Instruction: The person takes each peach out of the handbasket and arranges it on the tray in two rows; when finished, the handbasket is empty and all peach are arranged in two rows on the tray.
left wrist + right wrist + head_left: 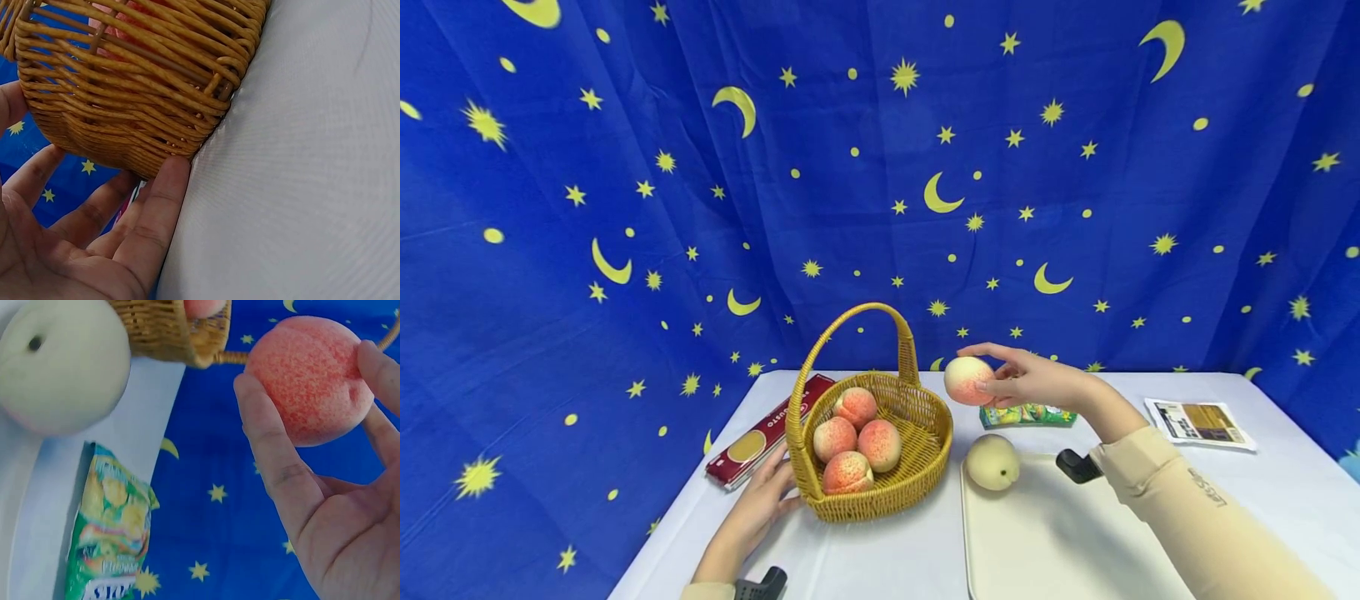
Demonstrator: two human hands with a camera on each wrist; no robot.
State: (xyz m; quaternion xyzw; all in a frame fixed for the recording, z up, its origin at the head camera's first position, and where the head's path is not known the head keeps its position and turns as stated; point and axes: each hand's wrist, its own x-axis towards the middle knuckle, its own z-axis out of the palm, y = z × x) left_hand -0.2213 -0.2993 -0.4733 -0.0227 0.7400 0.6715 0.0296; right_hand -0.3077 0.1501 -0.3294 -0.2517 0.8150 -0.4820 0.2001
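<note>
Holds left grip [762, 502] low, with fingers [152, 228] extended and spread; holds right grip [1030, 379] higher, with fingers and thumb set in a pinch, and right forearm [1187, 493] slanting inward

The basket [880, 504] is rough woven wicker; the held peach [306, 381] looks matt, the green packet [112, 531] glossy plastic, the backdrop [865, 192] cloth

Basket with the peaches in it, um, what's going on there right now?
A person's right hand holds a peach in the air beside the basket, while the left hand touches the basket's side. Four other peaches lie inside the basket. A pale round fruit sits at a corner of the tray.
</note>
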